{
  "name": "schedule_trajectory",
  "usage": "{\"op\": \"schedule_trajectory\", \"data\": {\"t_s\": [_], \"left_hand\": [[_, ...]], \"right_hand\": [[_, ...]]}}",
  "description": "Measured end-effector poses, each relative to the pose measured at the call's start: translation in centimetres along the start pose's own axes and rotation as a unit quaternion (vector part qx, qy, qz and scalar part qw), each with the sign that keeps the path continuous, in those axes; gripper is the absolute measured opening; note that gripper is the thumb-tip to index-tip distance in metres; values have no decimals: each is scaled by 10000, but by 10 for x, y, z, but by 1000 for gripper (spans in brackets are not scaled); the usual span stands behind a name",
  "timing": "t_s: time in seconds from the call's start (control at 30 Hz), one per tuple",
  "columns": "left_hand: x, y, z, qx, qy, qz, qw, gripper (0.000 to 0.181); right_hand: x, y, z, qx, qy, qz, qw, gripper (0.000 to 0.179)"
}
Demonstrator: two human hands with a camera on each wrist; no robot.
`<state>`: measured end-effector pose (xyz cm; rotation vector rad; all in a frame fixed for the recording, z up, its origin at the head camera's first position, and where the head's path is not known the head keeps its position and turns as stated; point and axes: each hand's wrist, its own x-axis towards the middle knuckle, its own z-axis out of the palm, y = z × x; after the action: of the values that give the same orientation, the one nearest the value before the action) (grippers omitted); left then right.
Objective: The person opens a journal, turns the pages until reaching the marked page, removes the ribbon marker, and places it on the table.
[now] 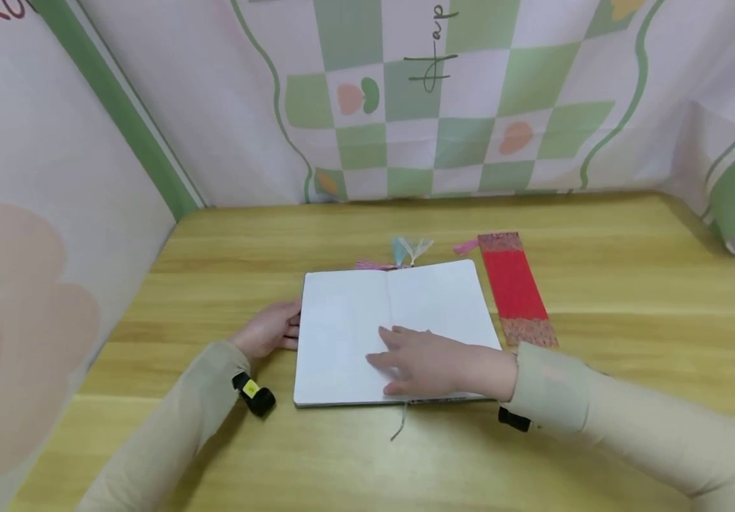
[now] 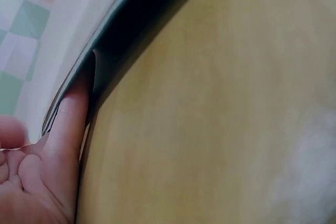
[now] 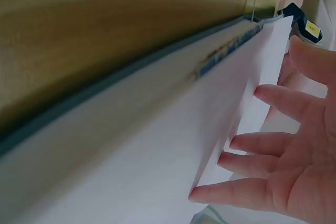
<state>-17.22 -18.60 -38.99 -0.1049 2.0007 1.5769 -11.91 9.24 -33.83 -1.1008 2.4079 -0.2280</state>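
An open notebook point(image 1: 341, 334) with blank white pages and a dark green cover lies on the table. At its left edge is my left hand point(image 1: 269, 328); a straight finger point(image 2: 68, 114) reaches under the cover in the left wrist view, its tip hidden. My right hand point(image 1: 434, 363) lies over the right page, fingers spread and nearly straight. In the right wrist view, its fingertips point(image 3: 197, 194) touch the paper near the fold. A blue patterned strip point(image 3: 226, 51) shows between the pages at the near edge.
Right of the notebook lies a red bookmark point(image 1: 516, 284) with patterned ends and a pink tassel point(image 1: 466, 247). Blue point(image 1: 399, 250) and white tassels point(image 1: 416, 250) stick out past the notebook's far edge. A thin cord point(image 1: 399, 425) hangs from its near edge. A printed cloth point(image 1: 418, 142) stands behind the table.
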Motion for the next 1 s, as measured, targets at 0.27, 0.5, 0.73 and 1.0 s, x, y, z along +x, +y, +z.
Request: {"op": "schedule_trajectory", "data": {"t_s": [0.27, 0.5, 0.73, 1.0], "left_hand": [[0, 5, 0, 624, 110, -258, 9977, 37], [-1, 5, 2, 741, 164, -268, 9968, 36], [-2, 9, 3, 799, 225, -355, 9959, 37], [-4, 10, 3, 815, 272, -369, 9956, 37]], "right_hand": [[0, -2, 1, -104, 73, 81, 9999, 59], [1, 11, -1, 151, 138, 55, 9998, 59], [5, 49, -15, 43, 242, 246, 9994, 68], [13, 103, -31, 407, 836, 794, 9925, 78]]}}
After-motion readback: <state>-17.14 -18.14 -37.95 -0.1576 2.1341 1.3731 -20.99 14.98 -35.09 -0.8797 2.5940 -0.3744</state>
